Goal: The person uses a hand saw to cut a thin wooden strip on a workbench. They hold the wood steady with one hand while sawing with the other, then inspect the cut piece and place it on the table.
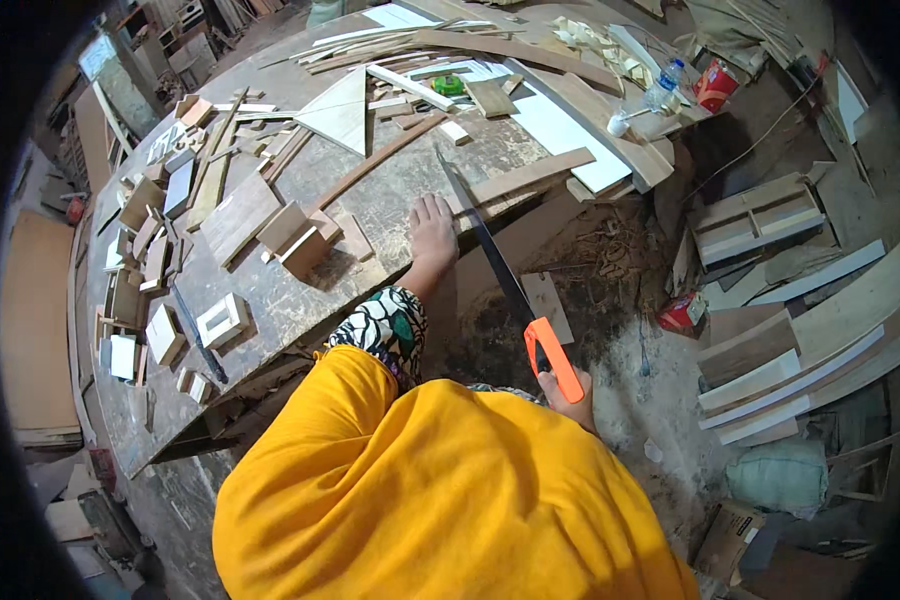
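Note:
My right hand [574, 398] is closed around the orange handle of a hand saw [500, 262]. The long dark blade points away and to the left, lying across a narrow wooden plank [535, 176] at the bench's edge. Flat on the worn workbench [300, 315], my left hand [433, 235] has its fingers stretched forward beside the plank's left end. Whether its fingers press on that end, I cannot tell. Beyond the left hand lies a thin reddish wood strip [378, 162], and a small pale block [455, 133] sits near the saw's tip.
Several small wooden boxes and offcuts [240, 218] cover the bench's left side. Long strips [510, 48] and white boards [570, 138] lie at the back. A plastic bottle [664, 86] and a red container [714, 86] stand far right. Wooden frames [758, 222] rest on the floor.

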`<control>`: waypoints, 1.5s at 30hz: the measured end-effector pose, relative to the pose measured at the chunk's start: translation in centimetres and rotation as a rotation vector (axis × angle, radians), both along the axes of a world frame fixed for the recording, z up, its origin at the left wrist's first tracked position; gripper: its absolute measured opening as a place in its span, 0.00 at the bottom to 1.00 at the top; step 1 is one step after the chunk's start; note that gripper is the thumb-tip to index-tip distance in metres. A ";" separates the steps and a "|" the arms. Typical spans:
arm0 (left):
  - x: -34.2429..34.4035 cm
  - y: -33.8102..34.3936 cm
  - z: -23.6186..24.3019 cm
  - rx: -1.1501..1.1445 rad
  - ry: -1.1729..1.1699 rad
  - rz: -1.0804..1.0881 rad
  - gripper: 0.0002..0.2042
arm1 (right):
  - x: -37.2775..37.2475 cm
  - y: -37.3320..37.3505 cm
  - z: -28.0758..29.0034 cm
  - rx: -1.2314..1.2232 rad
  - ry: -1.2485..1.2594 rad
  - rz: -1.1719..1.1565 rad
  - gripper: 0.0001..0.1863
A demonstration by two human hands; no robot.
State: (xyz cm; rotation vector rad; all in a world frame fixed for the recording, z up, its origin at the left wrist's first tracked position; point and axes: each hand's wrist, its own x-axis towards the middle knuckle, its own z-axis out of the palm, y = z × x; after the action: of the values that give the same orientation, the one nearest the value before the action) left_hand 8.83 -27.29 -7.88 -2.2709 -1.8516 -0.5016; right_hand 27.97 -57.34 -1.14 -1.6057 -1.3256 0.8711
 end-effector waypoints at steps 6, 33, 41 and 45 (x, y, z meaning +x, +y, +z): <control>-0.1 0.4 -0.7 -0.028 -0.005 0.017 0.26 | -0.3 0.7 1.0 0.085 -0.022 0.001 0.13; -0.1 0.9 -1.2 0.058 0.011 0.012 0.21 | -0.2 2.5 0.1 0.088 -0.036 0.050 0.16; 0.2 0.5 -0.4 0.010 -0.002 -0.022 0.24 | 2.1 -0.4 -1.6 0.074 -0.002 0.078 0.16; 0.1 0.1 -0.2 0.014 -0.004 -0.003 0.25 | 2.9 -2.1 -1.4 -0.003 0.073 0.022 0.19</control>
State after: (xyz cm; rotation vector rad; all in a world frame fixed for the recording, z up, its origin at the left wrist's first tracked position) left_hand 8.94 -27.18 -8.06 -2.2653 -1.8410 -0.5177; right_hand 30.84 -59.46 -2.55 -1.5497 -1.2943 0.9364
